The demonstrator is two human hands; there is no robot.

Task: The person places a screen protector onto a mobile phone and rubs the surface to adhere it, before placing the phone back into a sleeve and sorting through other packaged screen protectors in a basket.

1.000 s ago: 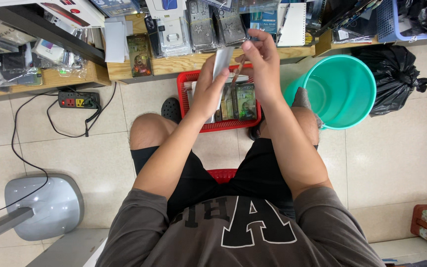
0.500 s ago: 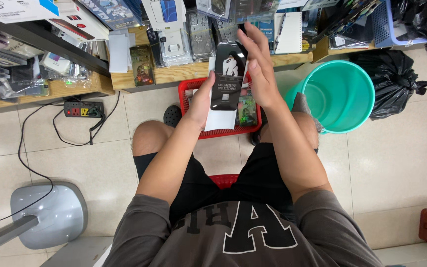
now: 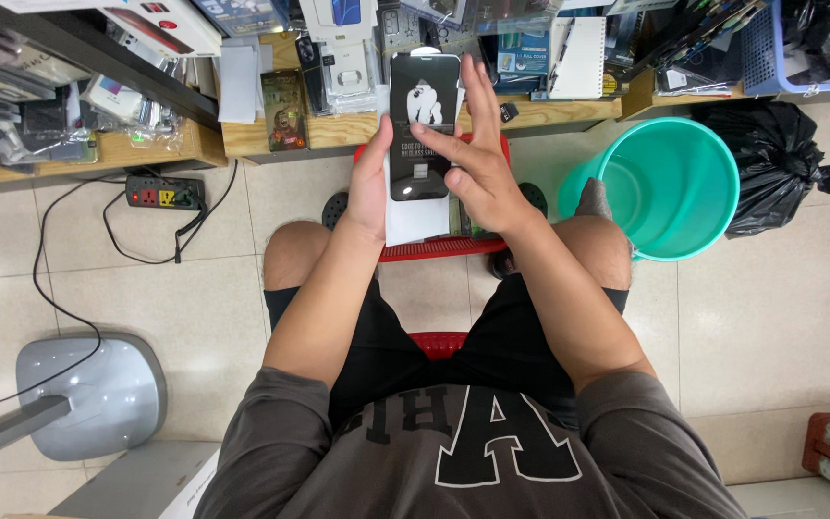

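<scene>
Black package [image 3: 424, 125] now raised upright: our left hand [image 3: 373, 187] grips it, right hand [image 3: 473, 159] spread across its front, still sealed, more in the red basket [image 3: 434, 248].

Both forearms reach forward from the seated body, elbows bent, passing over the bare knees. The left hand [image 3: 369, 187] is raised with its palm turned inward, thumb and fingers closed in a grip along one edge of what it holds. The right hand [image 3: 477, 159] is open beside it, fingers spread and pointing up, the thumb stretched toward the left hand.
</scene>
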